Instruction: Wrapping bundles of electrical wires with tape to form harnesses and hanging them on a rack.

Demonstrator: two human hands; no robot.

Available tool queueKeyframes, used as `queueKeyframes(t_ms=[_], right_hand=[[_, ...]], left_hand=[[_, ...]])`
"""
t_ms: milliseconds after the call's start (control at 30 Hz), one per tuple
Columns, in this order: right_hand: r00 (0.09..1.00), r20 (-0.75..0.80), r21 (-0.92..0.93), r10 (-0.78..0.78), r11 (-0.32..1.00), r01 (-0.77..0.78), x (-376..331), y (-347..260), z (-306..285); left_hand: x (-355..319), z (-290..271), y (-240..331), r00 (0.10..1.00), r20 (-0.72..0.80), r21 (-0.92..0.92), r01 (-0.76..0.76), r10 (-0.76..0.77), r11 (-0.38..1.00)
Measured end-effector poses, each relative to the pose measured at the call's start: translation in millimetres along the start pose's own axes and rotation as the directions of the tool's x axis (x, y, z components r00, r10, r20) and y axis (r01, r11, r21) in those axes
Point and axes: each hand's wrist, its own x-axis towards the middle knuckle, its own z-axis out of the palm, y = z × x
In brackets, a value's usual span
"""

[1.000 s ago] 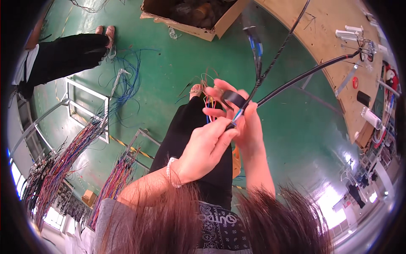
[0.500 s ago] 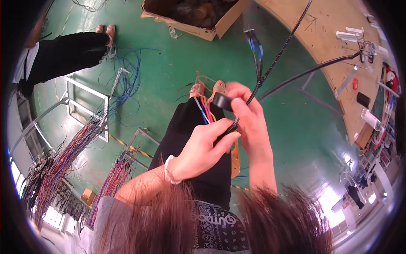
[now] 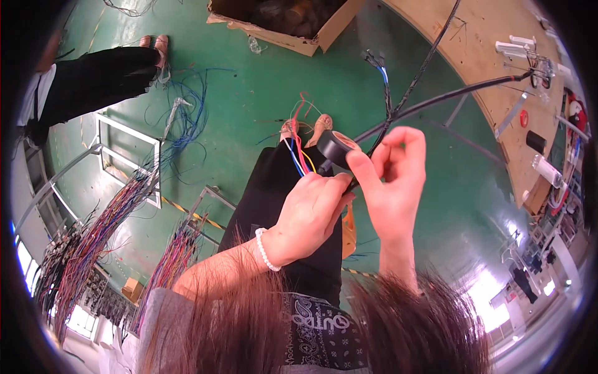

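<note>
My left hand (image 3: 314,215) is closed around a dark wire harness, just below a loose end of coloured wires (image 3: 298,159) in red, blue, white and yellow. A roll of black tape (image 3: 336,148) sits beside the harness, above my left fingers. My right hand (image 3: 395,193) is to the right, its fingers loosely curled and apart from the thumb. The right thumb tip meets the roll's edge; the other fingers stand off it. Black-wrapped harness branches (image 3: 430,106) run away up and right, one short branch (image 3: 383,78) ending in blue wires and dark connectors.
A wooden board (image 3: 479,56) with fixtures and white holders stands at the right. An open cardboard box (image 3: 274,34) lies ahead on the green floor. Bundles of coloured wires (image 3: 106,224) hang on metal frames at the left. Another person's legs (image 3: 106,84) show at upper left.
My right hand has moved right and its fingers have come away from the tape roll, which now shows its face more. The short harness branch has swung. My left hand keeps its grip.
</note>
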Motion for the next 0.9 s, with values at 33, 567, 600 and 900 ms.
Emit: queueKeyframes(t_ms=[33, 567, 600, 900], right_hand=[[0.999, -0.039, 0.06, -0.001, 0.998, 0.003, 9, 9, 6], [0.981, 0.195, -0.005, -0.002, 1.0, 0.003, -29, -21, -39], [0.972, 0.233, -0.24, -0.005, 0.969, 0.063, -24, -41, -30], [0.937, -0.249, -0.139, -0.244, 0.967, 0.215, -9, 7, 26]], left_hand=[[-3, -1, 0, 1.0, 0.002, 0.005, 0.006, -0.006, 1.0], [-7, -8, -9, 0.992, -0.087, -0.202, 0.068, -0.087, 0.977], [-8, -12, -10, 0.996, -0.092, -0.107, 0.005, -0.015, 0.994], [-10, -2, -3, 0.997, -0.077, -0.148, 0.012, -0.024, 0.989]])
